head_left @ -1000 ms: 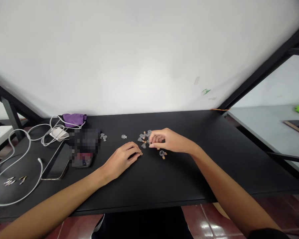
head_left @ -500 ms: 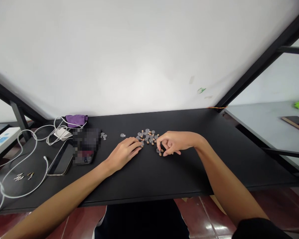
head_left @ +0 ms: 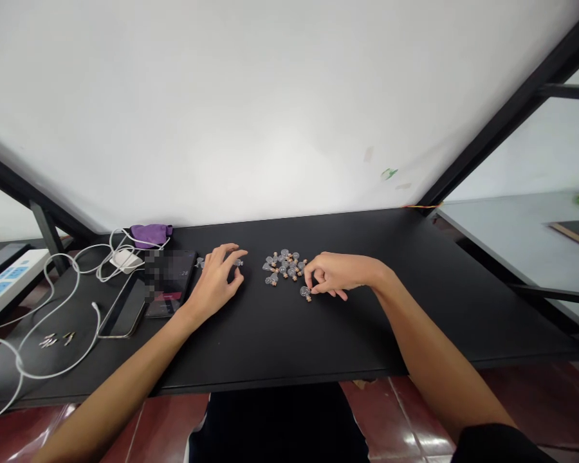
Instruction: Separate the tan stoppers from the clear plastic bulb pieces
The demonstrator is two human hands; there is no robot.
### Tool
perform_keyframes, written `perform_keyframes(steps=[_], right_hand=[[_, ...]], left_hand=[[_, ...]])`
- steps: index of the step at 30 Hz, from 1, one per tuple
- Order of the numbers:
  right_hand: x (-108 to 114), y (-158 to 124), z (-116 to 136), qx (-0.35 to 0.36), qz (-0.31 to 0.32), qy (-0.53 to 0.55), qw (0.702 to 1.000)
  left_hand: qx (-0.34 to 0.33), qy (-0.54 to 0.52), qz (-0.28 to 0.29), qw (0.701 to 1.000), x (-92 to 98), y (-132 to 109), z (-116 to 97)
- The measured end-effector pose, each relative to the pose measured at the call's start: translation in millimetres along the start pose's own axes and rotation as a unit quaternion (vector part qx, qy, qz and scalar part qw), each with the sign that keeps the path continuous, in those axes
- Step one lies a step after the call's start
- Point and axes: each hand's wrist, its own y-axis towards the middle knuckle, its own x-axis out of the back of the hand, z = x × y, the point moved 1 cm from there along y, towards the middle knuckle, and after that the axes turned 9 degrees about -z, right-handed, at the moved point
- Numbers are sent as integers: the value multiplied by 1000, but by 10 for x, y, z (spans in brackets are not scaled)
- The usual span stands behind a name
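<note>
My left hand (head_left: pixel 217 278) is above the table with its fingers apart and holding nothing. Its fingertips are close to a small clear glass bottle (head_left: pixel 238 262), partly covered by the hand. More small clear pieces (head_left: pixel 199 262) lie just left of it. My right hand (head_left: pixel 335 275) is curled, thumb and forefinger pinched at the neck of a small corked glass bottle (head_left: pixel 305 291) lying on the table. Between my hands lies a pile of similar little corked bottles (head_left: pixel 284 262), with one bottle (head_left: pixel 270 281) at its near edge.
Left on the black table (head_left: pixel 270 341) are a phone (head_left: pixel 123 308), a dark-screened device (head_left: pixel 174 273), a white cable (head_left: pixel 60 373), a charger (head_left: pixel 127 260), a purple pouch (head_left: pixel 150 235) and several tiny metal pieces (head_left: pixel 48 341). A power strip (head_left: pixel 12 276) sits at the far left.
My left hand has moved left from the edge of the bottle pile to the lone bottle, and its fingers have spread. My right hand stays almost in place at its bottle.
</note>
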Motion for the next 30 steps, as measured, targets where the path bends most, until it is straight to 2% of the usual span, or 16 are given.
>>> perform_keyframes(steps=[3,7,9,13,18,24,30], right_hand=[[36,-39,5,5,-15,29,999],[31,0,26,59,-79,119,988],[-28,70,49,90,-105,167,976],[-226,240,130,139,-167,228,949],[-422,353,246,172,-225,228,931],[-469,360,329,188,-222,252,923],[-486,394,314,183,-216,275,919]], left_hand=[[33,15,14,999,29,-29,129],[35,-11,58,998,-81,-48,273],[32,-54,56,996,-134,-43,283],[51,-162,24,985,-155,-23,132],[39,-265,4,964,-126,-21,-158],[31,-297,-12,954,-123,-41,-226],[2,-297,1,955,-108,-40,-244]])
